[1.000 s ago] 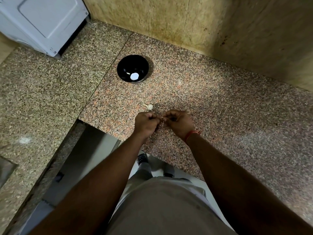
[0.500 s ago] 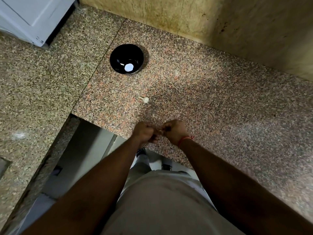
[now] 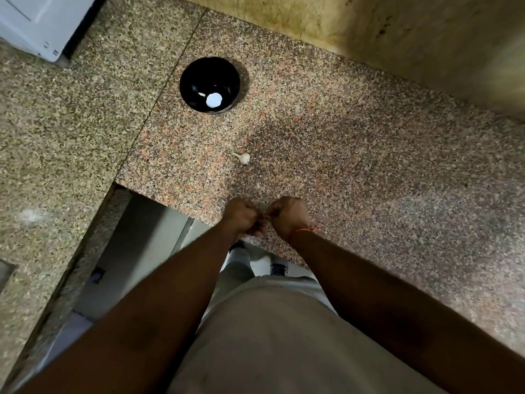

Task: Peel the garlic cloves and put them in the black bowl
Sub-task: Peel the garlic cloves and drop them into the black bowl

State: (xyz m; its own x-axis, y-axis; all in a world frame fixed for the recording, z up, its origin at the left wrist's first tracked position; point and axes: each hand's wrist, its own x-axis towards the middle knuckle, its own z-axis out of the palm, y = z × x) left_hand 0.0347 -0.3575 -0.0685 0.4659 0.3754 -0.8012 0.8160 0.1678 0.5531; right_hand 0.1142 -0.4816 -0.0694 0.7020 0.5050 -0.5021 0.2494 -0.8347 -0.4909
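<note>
Head view: the left hand (image 3: 241,216) and right hand (image 3: 287,214) meet fingertip to fingertip at the near counter edge, fingers curled, seemingly pinching a clove too hidden to make out. The loose garlic clove (image 3: 244,158) lies just beyond them — nearer the left hand, stem tip pointing left. The black bowl (image 3: 209,84) sits farther still, slightly left.

one black bowl (image 3: 209,84), one garlic clove (image 3: 243,158), two hands
</note>
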